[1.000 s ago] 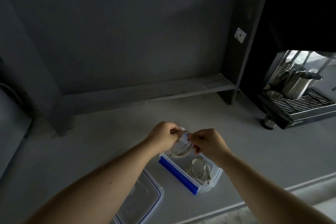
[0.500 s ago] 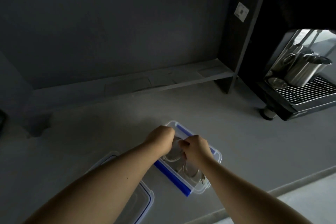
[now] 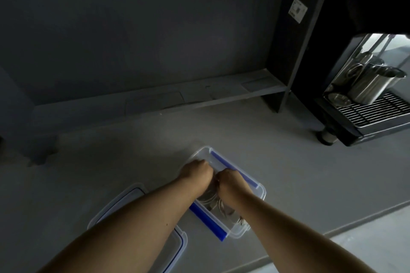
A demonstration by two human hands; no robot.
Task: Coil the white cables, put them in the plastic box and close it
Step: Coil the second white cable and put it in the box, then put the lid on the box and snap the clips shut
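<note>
Reaching down into the box (image 3: 255,186), both hands work side by side at its far half. The left hand (image 3: 196,172) is curled into a loose fist, knuckles up, with its fingers (image 3: 203,163) bent downward inside the box near the far left corner. The right hand (image 3: 230,184) is curled the same way just beside it, nearly touching it, with its fingers (image 3: 219,176) pointing toward the left hand. The fingertips of both hands are hidden under the knuckles, so whether they grip anything cannot be told.

Coiled cables (image 3: 213,200) lie in the box. One pale coil shows directly below and between the two hands; its upper part is covered by them, and contact with the fingers cannot be confirmed. More loops lie toward the near end of the box, under the right wrist and clear of the fingers.

The box is clear plastic with a blue clip (image 3: 207,223) along its near-left side and another along its far-right side. It stands open on the grey counter (image 3: 310,184), turned at an angle to the counter edge.

The lid (image 3: 179,244), clear with a dark blue rim line, lies flat on the counter to the left of the box, partly hidden by the left forearm. It is apart from the box.

A coffee machine (image 3: 372,117) with steel jugs (image 3: 372,84) on its grille stands at the far right, well apart from the box.
</note>
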